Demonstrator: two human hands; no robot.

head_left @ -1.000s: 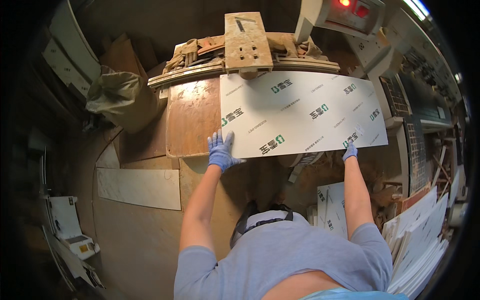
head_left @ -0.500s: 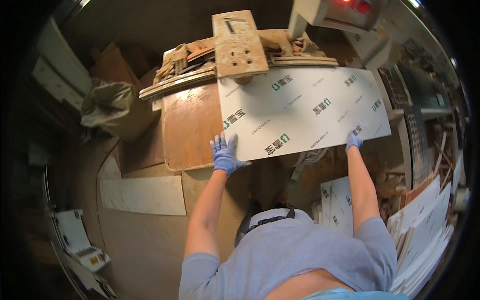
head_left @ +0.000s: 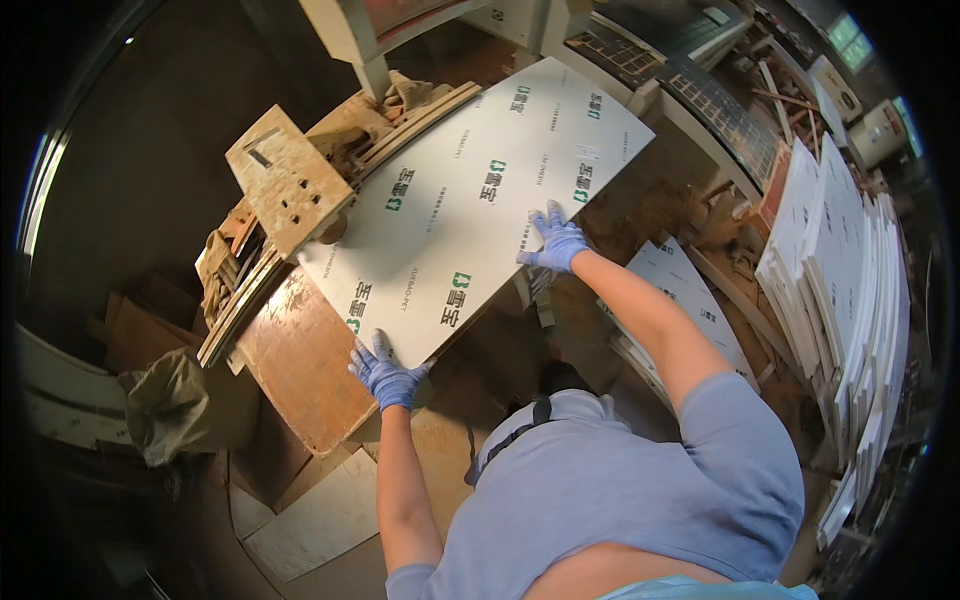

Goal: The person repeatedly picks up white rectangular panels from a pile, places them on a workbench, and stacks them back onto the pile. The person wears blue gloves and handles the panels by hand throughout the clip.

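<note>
A white panel [head_left: 430, 230], covered in printed film, lies slantwise on a brown worn tabletop [head_left: 300, 365]. My left hand [head_left: 387, 378], in a blue-and-grey glove, rests at the panel's near left corner with its fingers spread. Farther right along the near edge, my gloved right hand [head_left: 554, 240] lies on the panel, fingers apart. Neither hand is wrapped around anything. Over the panel's far left corner juts a chipboard plate [head_left: 290, 180] with a slot and several holes; what is under it is mostly hidden.
Wooden strips [head_left: 240, 305] and cloth gloves [head_left: 218, 262] lie behind the panel along the tabletop. Stacked white panels [head_left: 840, 270] lean at the right, with another printed panel [head_left: 690, 300] lower down. A bulging sack [head_left: 170, 400] stands left of the table.
The view has turned, so the table and panel now appear slanted. My right hand has moved from near the panel's right end toward its middle, fingers spread. My left hand stays at the corner.
</note>
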